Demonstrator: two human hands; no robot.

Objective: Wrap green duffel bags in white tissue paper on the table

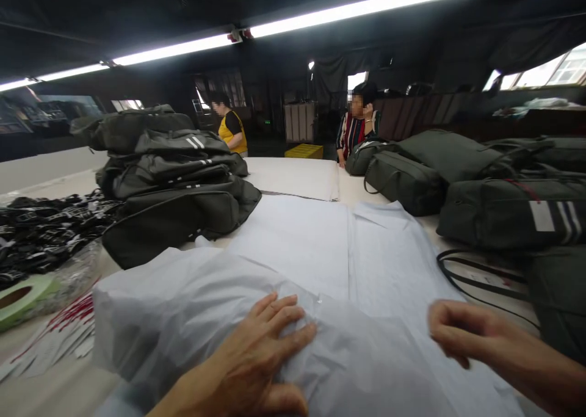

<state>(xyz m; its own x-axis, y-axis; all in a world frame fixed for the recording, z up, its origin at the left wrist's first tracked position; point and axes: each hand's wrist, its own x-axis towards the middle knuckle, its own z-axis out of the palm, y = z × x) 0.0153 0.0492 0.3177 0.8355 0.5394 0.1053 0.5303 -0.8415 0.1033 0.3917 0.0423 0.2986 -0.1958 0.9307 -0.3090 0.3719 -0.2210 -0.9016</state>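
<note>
My left hand [263,356] lies with its fingers spread on a bulky bundle wrapped in thin white paper [183,307]. A small shiny bit, perhaps clear tape [319,299], shows on the paper just beyond the fingertips. What the wrapping covers is hidden. Off to the right, my right hand [462,331] is apart from the bundle, above the paper's right side. Its fingers are curled in and slightly blurred, and anything between them is hidden. Flat white paper sheets [297,234] lie in a stack behind the bundle.
Dark green bags [178,215] are piled at left; more bags [494,209] with white stripes line the right. Black straps [50,228], a green tape roll [27,298] and white tags with red strings [64,337] lie at left. Two people [233,130] [354,124] are beyond the table.
</note>
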